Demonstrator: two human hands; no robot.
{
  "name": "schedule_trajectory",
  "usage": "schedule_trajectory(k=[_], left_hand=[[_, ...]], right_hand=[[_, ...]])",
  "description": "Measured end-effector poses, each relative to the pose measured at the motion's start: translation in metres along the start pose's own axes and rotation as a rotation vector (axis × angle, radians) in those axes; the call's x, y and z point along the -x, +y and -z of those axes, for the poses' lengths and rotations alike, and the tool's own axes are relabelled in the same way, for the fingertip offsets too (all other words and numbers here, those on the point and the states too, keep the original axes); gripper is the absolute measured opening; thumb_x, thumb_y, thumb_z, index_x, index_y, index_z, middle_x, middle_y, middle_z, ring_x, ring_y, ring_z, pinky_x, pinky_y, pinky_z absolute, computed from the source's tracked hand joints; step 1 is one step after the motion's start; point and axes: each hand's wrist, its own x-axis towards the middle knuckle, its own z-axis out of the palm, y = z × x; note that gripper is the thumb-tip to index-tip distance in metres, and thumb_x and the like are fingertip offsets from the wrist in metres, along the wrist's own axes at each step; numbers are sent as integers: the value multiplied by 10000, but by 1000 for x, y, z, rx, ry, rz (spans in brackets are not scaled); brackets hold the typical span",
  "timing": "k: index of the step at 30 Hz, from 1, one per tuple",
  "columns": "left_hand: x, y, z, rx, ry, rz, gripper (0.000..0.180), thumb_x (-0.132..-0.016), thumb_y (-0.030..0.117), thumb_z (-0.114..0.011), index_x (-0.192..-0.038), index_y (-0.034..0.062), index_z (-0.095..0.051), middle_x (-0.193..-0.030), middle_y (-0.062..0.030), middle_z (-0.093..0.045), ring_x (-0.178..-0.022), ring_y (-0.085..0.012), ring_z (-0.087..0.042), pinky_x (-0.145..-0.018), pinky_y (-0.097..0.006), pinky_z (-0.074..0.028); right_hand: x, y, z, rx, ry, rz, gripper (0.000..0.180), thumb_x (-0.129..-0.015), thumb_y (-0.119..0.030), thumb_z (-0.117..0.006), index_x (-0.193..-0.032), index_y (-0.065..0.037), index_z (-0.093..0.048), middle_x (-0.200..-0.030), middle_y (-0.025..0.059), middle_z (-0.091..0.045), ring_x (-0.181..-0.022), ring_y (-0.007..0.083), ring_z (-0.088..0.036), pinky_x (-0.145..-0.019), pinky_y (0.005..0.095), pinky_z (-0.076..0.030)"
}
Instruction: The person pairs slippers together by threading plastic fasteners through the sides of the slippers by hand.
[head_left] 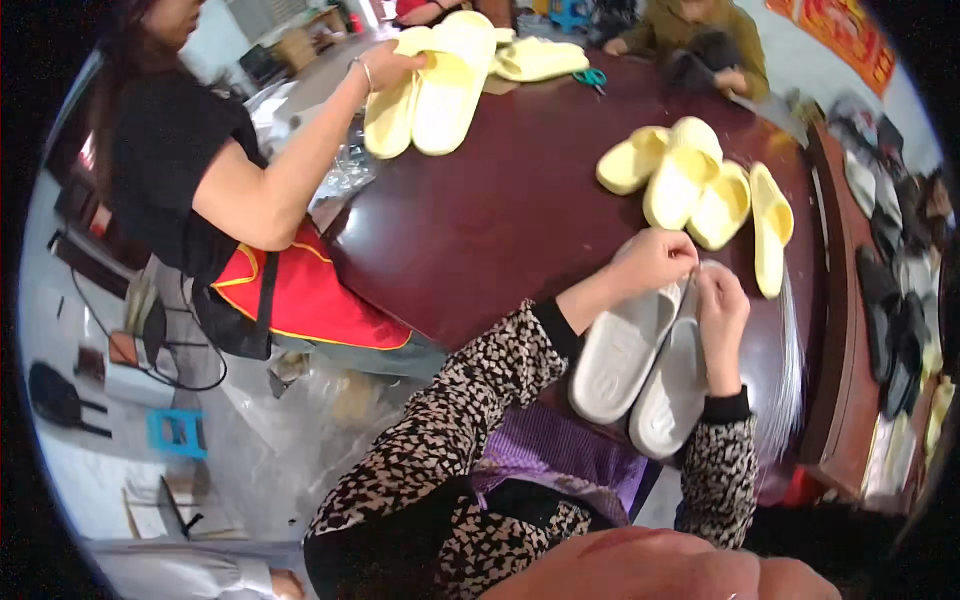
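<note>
A pair of pale grey slide slippers [622,368] lies side by side at the table's near edge, heels toward me. Over their toe end, my left hand [655,258] is closed in a pinch, its fingertips close to those of my right hand [722,308]. The right hand is also pinched, above the right slipper of the pair. Whatever sits between the fingertips is too small to make out. Beside my right forearm hangs a bundle of thin white strands [790,375]. Several pale yellow slippers [682,185] rest just beyond my hands.
The dark red table [480,220] stretches away from me. At left a person in black [180,170] holds yellow slippers [450,95]. Across the table another person [745,50] handles a dark item, near green-handled scissors [592,78]. On the right stands a wooden rack [840,330] with dark slippers beyond.
</note>
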Motion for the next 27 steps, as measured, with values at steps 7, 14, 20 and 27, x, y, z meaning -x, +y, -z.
schedule_trajectory(k=[7, 14, 20, 27], left_hand=[[26, -17, 49, -104, 410, 3, 125, -811, 85, -578, -867, -10, -638, -741, -67, -645, -687, -118, -594, -630, -261, -478], [32, -51, 44, -187, 437, 79, 146, -814, 99, -575, -875, -19, -637, -782, -136, -661, -720, -180, -636, -646, -309, -500], [29, -47, 49, -133, 407, 110, 148, -812, 98, -571, -874, -19, -636, -780, -135, -662, -714, -187, -638, -642, -317, -500], [28, -44, 50, -97, 462, 117, 126, -779, 78, -546, -805, -18, -624, -758, -181, -648, -735, -306, -650, -640, -378, -505]], right_hand=[[13, -38, -13, 327, 86, 275, 225, -891, -57, -531, -1100, 22, -565, -994, 101, -606, -895, 161, -564, -808, 276, -449], [16, -40, -12, 197, 82, 131, 241, -884, -36, -518, -1116, 16, -554, -997, 101, -599, -919, 188, -555, -848, 288, -430], [11, -39, -13, 253, 59, 135, 224, -877, -23, -518, -1094, 18, -556, -985, 96, -600, -913, 186, -557, -844, 289, -432], [9, -35, -13, 369, 52, 262, 202, -871, -8, -512, -1065, 19, -561, -985, 112, -602, -922, 207, -569, -841, 304, -443]])
